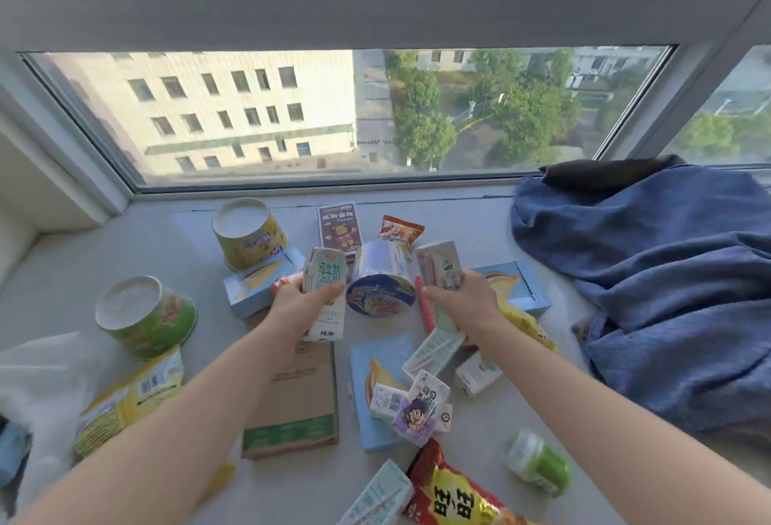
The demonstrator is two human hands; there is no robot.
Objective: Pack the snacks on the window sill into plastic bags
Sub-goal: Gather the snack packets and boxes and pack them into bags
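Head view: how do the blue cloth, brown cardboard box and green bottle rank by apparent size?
Largest: blue cloth.
Then brown cardboard box.
Smallest: green bottle, clearly, though it lies nearer the camera.

Dense snacks (380,291); bare sill (167,241) back-left.

Window sill (175,241), pale grey, under the pane. Lying on it:
- yellow noodle cup (250,236) and green noodle cup (146,316), bottoms up, at left
- flat brown carton (296,399) at centre
- light-blue box (377,357) just beside the carton
- red packet (450,491) and green bottle (538,462) near the front
- yellow packet (125,399) touching white plastic bag (41,382), far left
- blue cloth (667,282), heaped at right
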